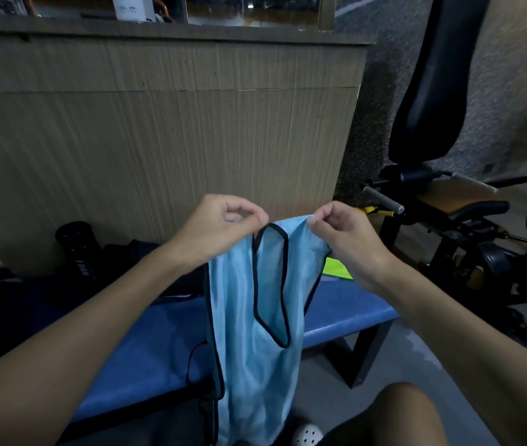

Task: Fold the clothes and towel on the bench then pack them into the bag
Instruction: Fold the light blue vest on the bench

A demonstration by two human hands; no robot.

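I have the light blue vest [249, 304] up in the air, dead centre of view, hanging down toward 6 o'clock in front of the blue bench [345, 313]. My left hand [223, 226] is pinched closed on the left shoulder strap, fingers curled in, thumb against the index finger. My right hand [345, 233] does the same at the right strap, thumb and fingertips closed on the cloth, the other fingers loosely curled. The black-trimmed neck opening sags between the two hands. The lower hem runs out of frame, so I can't tell whether it touches the floor.

Step, as I read it: folding the clothes, with this vest held by the shoulders for squaring up. No fold in it yet that I can see.

At 3 o'clock from the vest, a neon yellow cloth [337, 268] lies on the bench, partly hidden. At 9 o'clock, dark items [146, 252] sit at the bench's far edge; too dark to say if one is the bag.

Next move, my guess: bring the straps together or lay the vest flat on the bare bench, keeping both pinches so the thin mesh doesn't slip or twist.
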